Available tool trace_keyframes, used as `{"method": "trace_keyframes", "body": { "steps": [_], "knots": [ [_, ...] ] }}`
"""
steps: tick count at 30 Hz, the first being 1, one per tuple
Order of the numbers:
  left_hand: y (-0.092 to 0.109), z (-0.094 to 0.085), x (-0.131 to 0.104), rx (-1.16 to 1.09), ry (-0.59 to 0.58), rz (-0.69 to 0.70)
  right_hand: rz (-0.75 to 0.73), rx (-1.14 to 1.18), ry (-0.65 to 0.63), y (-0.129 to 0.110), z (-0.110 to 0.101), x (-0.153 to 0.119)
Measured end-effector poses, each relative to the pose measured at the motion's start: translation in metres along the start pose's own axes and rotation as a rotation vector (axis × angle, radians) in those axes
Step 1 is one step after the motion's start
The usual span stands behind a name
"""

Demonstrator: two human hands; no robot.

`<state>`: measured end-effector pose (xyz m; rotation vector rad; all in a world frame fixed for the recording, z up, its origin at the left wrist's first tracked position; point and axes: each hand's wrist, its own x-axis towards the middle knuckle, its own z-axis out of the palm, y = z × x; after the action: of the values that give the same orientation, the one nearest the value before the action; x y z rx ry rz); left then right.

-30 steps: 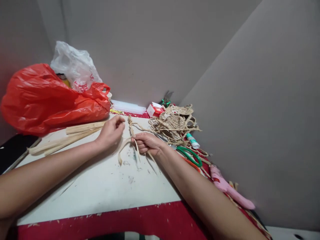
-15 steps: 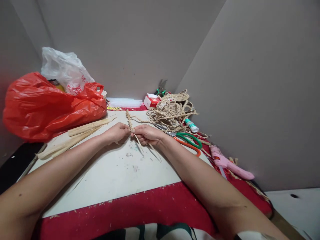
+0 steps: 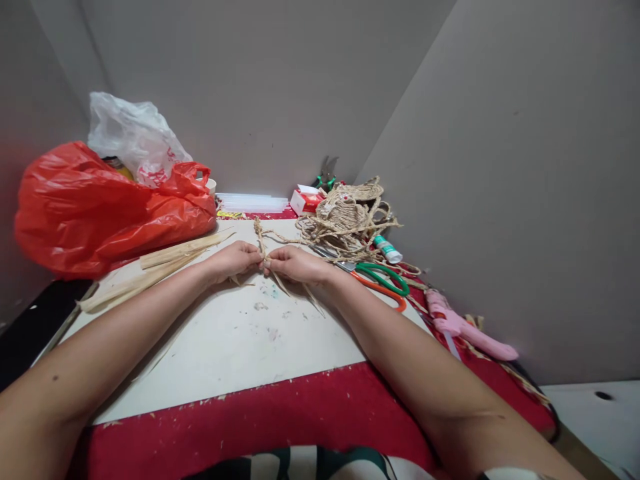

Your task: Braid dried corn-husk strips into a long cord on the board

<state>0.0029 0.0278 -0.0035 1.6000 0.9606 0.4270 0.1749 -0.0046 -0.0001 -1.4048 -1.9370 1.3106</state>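
Observation:
My left hand [image 3: 239, 260] and my right hand [image 3: 295, 265] meet over the white board [image 3: 215, 360], fingertips pinched on the near end of a braided straw cord [image 3: 259, 230]. Loose flat strands hang from under both hands toward me. The cord runs away from the fingers, then bends right toward a heap of braided cord [image 3: 345, 217]. Left of my left hand lie long dry straw strips [image 3: 170, 260]. Close to my right wrist are scissors [image 3: 383, 277] with green and orange handles. The exact grip on each strand is hidden by the fingers.
A red plastic bag [image 3: 100, 213] and a white plastic bag [image 3: 135, 137] fill the far left. Glue sticks [image 3: 253, 203], a small red-and-white box [image 3: 306, 200] and pruning shears [image 3: 327, 175] stand at the back. A pink glue gun [image 3: 465, 327] lies right, on red cloth [image 3: 240, 427].
The view has shifted slightly, so everything sits a little further right. Both hands stay pinched on the cord's near end; the fingers and the loose strands have moved slightly.

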Motion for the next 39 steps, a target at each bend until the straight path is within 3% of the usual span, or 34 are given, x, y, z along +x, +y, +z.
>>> {"method": "trace_keyframes", "body": {
  "steps": [3,14,22,27,33,36,39],
  "knots": [
    [0.002,0.001,0.0,-0.054,-0.006,-0.006,-0.081,-0.141,0.035,0.003,-0.001,0.001],
    [0.002,0.003,0.0,-0.139,-0.023,-0.039,-0.08,-0.403,0.126,-0.002,0.0,-0.002],
    [0.004,0.01,-0.001,-0.072,0.071,-0.074,0.021,-0.383,0.068,-0.012,-0.02,-0.013],
    [-0.001,0.011,-0.002,-0.138,0.069,-0.048,0.03,-0.178,0.08,-0.019,0.008,-0.015],
    [-0.003,0.014,-0.005,-0.266,0.138,-0.062,0.016,-0.647,0.28,-0.024,0.039,-0.021],
    [-0.001,0.018,-0.006,-0.375,0.167,-0.095,0.019,-0.859,0.275,-0.03,0.048,-0.028],
    [0.0,0.019,-0.007,-0.476,0.154,-0.143,-0.066,-0.913,0.198,-0.039,0.052,-0.039]
  ]
}}
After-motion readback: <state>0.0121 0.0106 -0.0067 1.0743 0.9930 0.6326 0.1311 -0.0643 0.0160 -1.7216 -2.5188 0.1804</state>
